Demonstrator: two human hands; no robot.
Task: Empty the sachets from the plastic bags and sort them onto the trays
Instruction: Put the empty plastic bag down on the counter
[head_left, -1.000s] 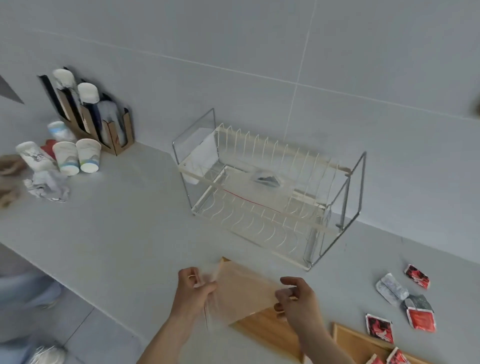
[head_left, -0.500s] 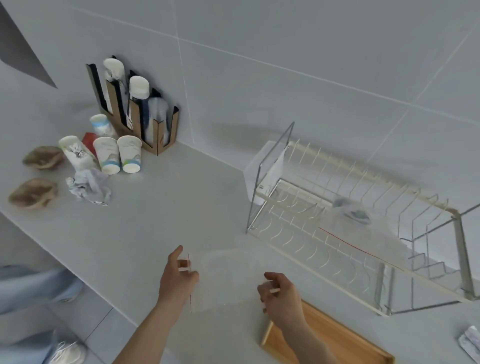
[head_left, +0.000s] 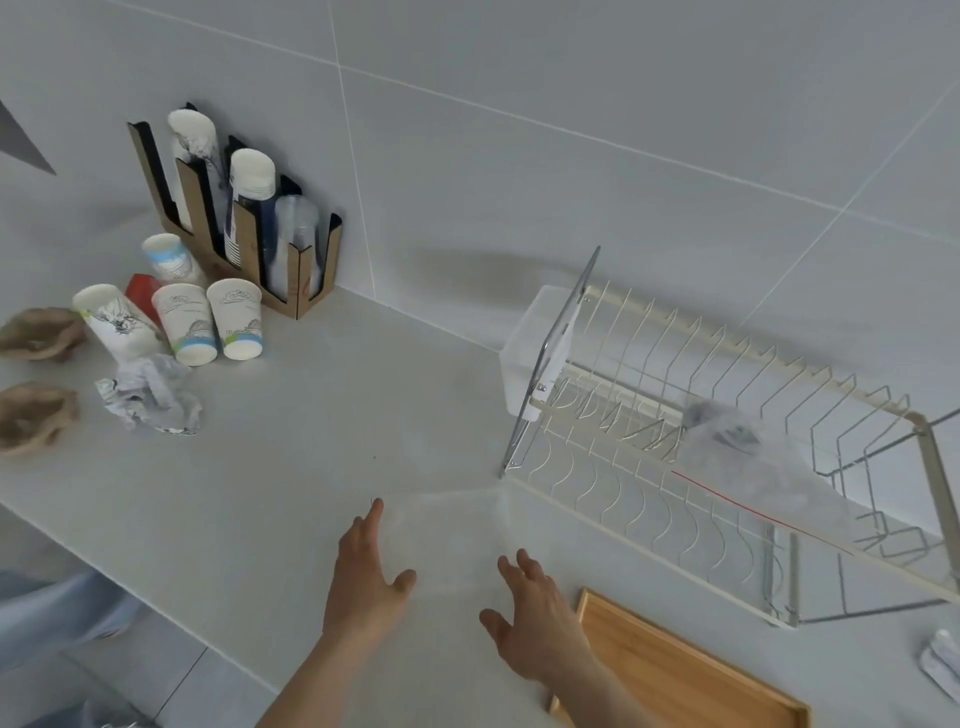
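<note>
Clear plastic, almost invisible, lies flat on the grey countertop (head_left: 291, 467): this is an empty plastic bag (head_left: 452, 540), and its far edge makes a faint pale line that runs toward the near left corner of the dish rack (head_left: 727, 467). The left hand (head_left: 363, 582) rests palm down at the left edge of the bag, fingers spread and straight, holding nothing. The right hand (head_left: 535, 629) is at the near right side of the bag, fingers also spread and open, holding nothing; whether it presses the bag or only hovers over it, I cannot tell.

Just beside the right hand, on its right, is the corner of a wooden tray (head_left: 675, 670), and its visible surface is bare. A second plastic bag (head_left: 753, 467) with a red line lies on the lower shelf of the dish rack. At the right border of the view a white sachet (head_left: 940, 660) is partly visible on the countertop.

To the left of the hands the countertop is free up to its front edge. Farther left stand paper cups (head_left: 208, 322), a wooden cup holder (head_left: 244, 228) against the tiled wall, and a crumpled wrapper (head_left: 150, 400), all well apart from the bag.
</note>
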